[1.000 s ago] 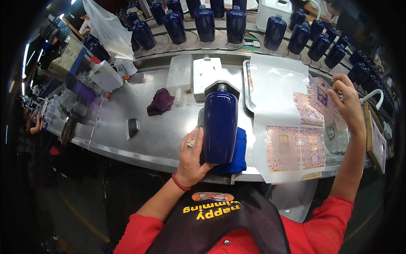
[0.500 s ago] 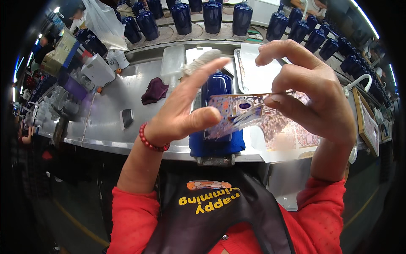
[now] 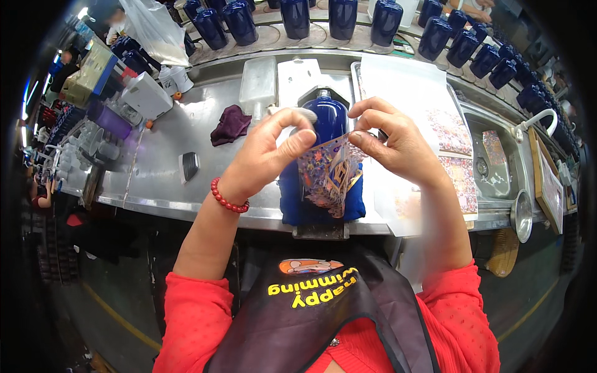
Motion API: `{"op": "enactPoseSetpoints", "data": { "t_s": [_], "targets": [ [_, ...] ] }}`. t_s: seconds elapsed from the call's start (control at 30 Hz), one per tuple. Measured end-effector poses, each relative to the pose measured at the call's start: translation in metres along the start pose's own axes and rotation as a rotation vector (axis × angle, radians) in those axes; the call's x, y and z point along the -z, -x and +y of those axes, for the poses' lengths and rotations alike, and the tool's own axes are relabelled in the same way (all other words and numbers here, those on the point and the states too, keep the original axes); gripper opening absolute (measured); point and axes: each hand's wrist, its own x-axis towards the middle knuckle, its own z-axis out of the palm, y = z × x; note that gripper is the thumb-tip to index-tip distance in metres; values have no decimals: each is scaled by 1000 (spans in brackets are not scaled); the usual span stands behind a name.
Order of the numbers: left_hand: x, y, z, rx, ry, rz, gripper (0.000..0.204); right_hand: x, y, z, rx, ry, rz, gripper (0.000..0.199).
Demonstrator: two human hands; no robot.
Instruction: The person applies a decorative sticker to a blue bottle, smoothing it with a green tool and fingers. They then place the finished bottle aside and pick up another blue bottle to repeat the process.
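A thin, see-through film with a colourful pattern [image 3: 329, 177] hangs between my hands, over the front of a dark blue glossy bottle [image 3: 328, 116]. My right hand [image 3: 398, 142] pinches the film's upper right corner between thumb and finger. At its upper left edge, the thumb and bent forefinger of my left hand [image 3: 264, 155] close on the film; that wrist wears a red bead bracelet [image 3: 227, 198]. The bottle lies with its neck pointing away from me, its lower part hidden behind the film. Under it is a blue cloth [image 3: 292, 208].
Right of the bottle, white sheets [image 3: 404, 81] lie by patterned sheets [image 3: 457, 177]. Beyond are a metal sink [image 3: 497, 161] and a curved tap [image 3: 544, 115]. To the left lie a dark purple cloth [image 3: 231, 124] and a small black-and-white block [image 3: 189, 166]. Blue bottles [image 3: 294, 18] line the back.
My left hand has closed on the film's left edge. My right hand has come down and left, and the film now hangs over the bottle. The back-row bottles have shifted right.
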Motion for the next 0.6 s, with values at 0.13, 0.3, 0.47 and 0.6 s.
{"op": "enactPoseSetpoints", "data": {
  "t_s": [0.13, 0.3, 0.47, 0.6],
  "targets": [
    [-4, 0, -1, -77, -168, -82, 37, 7, -4, 1, 92, 34, 28, 23],
    [-1, 14, 13, 78, -102, -159, 21, 12, 4, -17, 52, 85, 28, 20],
    [7, 39, 58, -48, -141, -75, 17, 35, 18, -65, 9, -66, -75, 17],
    [19, 30, 75, -37, -92, -21, 18, 44, 7, -61, 109, -74, -13, 22]
  ]
}}
